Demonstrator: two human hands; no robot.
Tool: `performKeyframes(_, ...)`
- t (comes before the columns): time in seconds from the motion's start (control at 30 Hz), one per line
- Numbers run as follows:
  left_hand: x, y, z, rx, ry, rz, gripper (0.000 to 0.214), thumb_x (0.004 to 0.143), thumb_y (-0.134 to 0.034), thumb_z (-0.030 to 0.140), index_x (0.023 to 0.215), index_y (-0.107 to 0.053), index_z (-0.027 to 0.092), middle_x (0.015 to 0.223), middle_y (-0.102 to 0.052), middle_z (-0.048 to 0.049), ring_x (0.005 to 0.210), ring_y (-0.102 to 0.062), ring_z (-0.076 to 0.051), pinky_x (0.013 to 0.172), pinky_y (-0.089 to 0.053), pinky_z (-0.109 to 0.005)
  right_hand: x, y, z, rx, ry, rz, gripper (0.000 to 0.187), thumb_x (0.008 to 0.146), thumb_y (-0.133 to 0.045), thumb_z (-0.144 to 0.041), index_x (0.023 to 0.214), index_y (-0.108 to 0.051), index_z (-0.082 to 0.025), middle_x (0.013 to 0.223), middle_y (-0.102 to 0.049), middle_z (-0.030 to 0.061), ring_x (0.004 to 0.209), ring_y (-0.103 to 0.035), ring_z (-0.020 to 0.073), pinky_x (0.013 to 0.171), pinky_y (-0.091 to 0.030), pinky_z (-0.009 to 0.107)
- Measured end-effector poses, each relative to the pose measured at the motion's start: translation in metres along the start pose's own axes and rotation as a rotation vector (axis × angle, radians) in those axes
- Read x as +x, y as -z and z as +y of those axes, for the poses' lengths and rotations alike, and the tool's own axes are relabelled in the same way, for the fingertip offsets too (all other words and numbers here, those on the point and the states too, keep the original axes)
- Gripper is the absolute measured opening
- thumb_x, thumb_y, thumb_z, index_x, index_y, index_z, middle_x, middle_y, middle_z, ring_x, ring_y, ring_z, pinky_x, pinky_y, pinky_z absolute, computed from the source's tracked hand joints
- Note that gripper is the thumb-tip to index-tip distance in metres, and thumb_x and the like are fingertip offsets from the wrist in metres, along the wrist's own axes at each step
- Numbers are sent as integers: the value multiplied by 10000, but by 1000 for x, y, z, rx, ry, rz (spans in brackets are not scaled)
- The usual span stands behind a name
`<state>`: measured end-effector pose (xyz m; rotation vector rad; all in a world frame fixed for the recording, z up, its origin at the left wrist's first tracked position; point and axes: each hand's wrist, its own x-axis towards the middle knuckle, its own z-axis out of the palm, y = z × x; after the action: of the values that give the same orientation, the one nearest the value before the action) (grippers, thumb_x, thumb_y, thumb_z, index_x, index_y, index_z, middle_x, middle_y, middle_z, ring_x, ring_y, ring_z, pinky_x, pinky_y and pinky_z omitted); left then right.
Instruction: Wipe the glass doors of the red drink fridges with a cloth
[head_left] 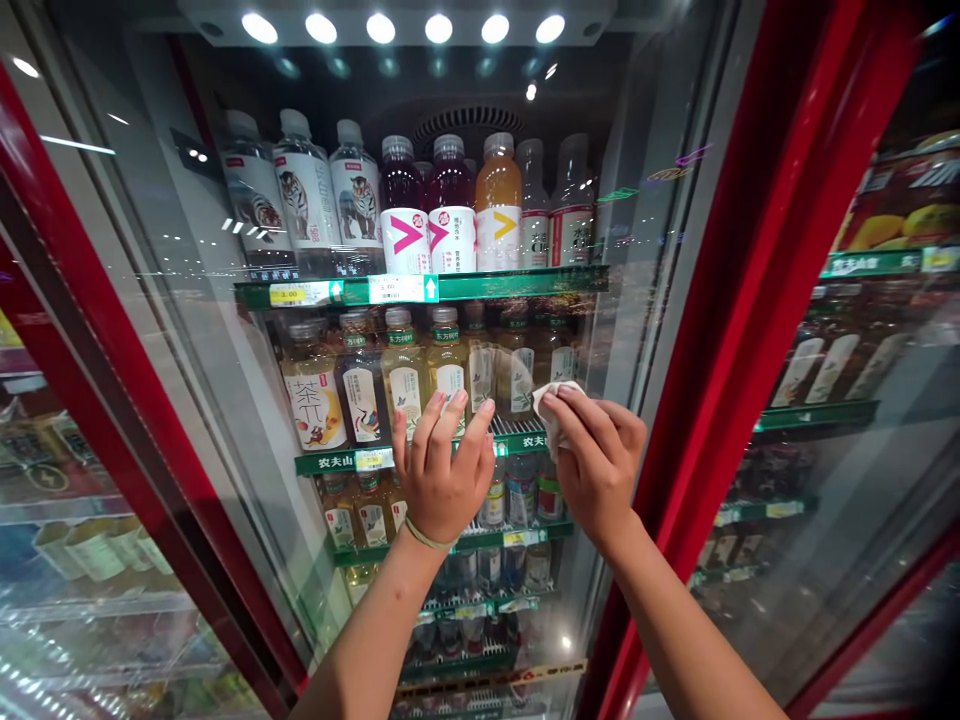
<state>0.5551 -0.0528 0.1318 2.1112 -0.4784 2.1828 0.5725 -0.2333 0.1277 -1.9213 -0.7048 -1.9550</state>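
A drinks fridge stands before me with its glass door (645, 230) swung out to the right. My right hand (596, 460) is closed on a crumpled white cloth (551, 398) and presses it against the glass. My left hand (442, 465) reaches toward the second shelf (517, 440), fingers stretched out beside a yellow tea bottle (448, 375). It holds nothing. A thin band sits round my left wrist.
The top shelf (525, 283) carries water bottles with tiger labels (304, 200), purple and orange drinks (450, 205). Lower shelves hold small bottles. Red door frames (757, 300) flank the opening. Another fridge (847, 340) stands at right, one more at left.
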Motion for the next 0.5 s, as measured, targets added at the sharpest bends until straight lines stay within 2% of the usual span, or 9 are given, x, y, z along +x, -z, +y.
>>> performKeyframes(0.07, 0, 0, 0, 0, 4, -1, 398, 877, -730, 231, 1273, -698, 263, 1273, -716, -89, 1313, -601, -262, 1276, -271, -522, 0, -1, 0, -20, 14, -21, 601, 953, -598, -72, 1515, -515, -267, 1354, -708, 82, 1170, -582, 253, 999, -470, 423)
performKeyframes(0.17, -1, 2, 0, -16, 11, -15, 404, 878, -729, 226, 1279, -694, 264, 1288, -714, -92, 1322, -602, -268, 1272, -278, -524, -1, -1, 2, 15, 96, -67, 617, 958, -626, -120, 1529, -492, -313, 1311, -736, 41, 1139, -606, 233, 983, -489, 394)
performKeyframes(0.23, -2, 3, -1, -32, 9, -28, 397, 886, -716, 219, 1280, -692, 259, 1294, -714, -94, 1336, -598, -269, 1272, -281, -516, -1, 0, 5, 15, 71, -35, 622, 964, -608, -112, 1530, -490, -340, 1284, -746, 31, 1136, -613, 230, 976, -494, 389)
performKeyframes(0.33, -4, 3, -2, -41, 6, -32, 385, 902, -692, 218, 1286, -687, 254, 1305, -713, -94, 1367, -579, -264, 1280, -269, -497, 1, -1, 7, -55, -8, 8, 643, 970, -589, -98, 1555, -459, -331, 1353, -710, 53, 1205, -588, 245, 1018, -473, 402)
performKeyframes(0.5, -6, 1, -2, -39, 11, -29, 406, 900, -697, 218, 1304, -679, 258, 1320, -709, -94, 1387, -563, -266, 1285, -260, -493, 2, -2, 5, -12, 119, -70, 659, 956, -646, -134, 1550, -461, -348, 1307, -738, 19, 1155, -605, 227, 1016, -480, 384)
